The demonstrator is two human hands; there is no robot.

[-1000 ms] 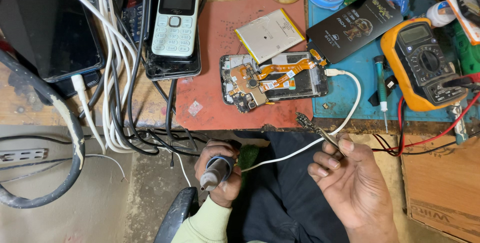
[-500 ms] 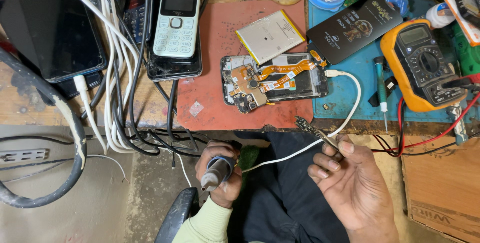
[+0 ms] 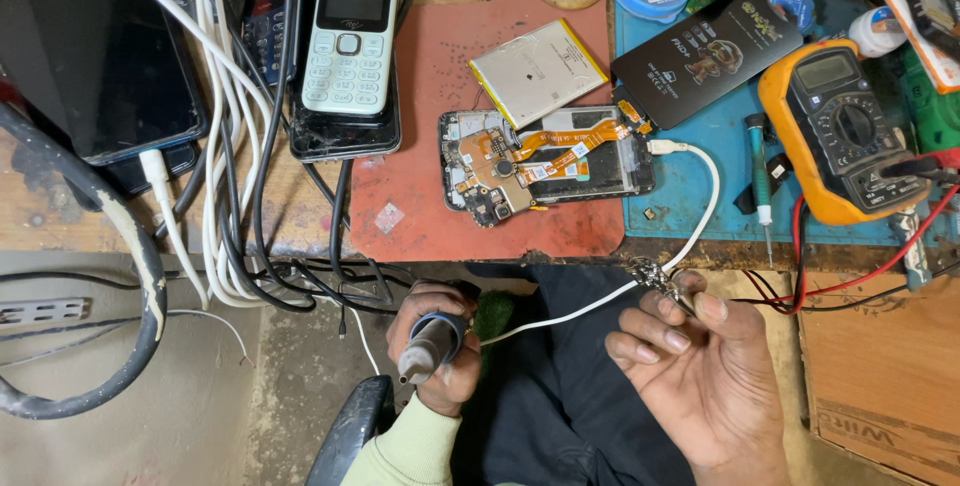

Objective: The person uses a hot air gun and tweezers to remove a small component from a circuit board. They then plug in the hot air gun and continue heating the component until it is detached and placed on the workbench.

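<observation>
While the left hand (image 3: 440,351) grips a grey pen-shaped soldering iron (image 3: 425,346) below the opened black smartphone (image 3: 545,164), the right hand (image 3: 700,366) pinches small metal tweezers (image 3: 655,276) beside the white cable (image 3: 600,301); seemingly mid-repair, both tools must reach the exposed board.

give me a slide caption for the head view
Left hand grips a grey pen-shaped tool, right hand pinches a small metal part below an opened smartphone on a red mat.
</observation>
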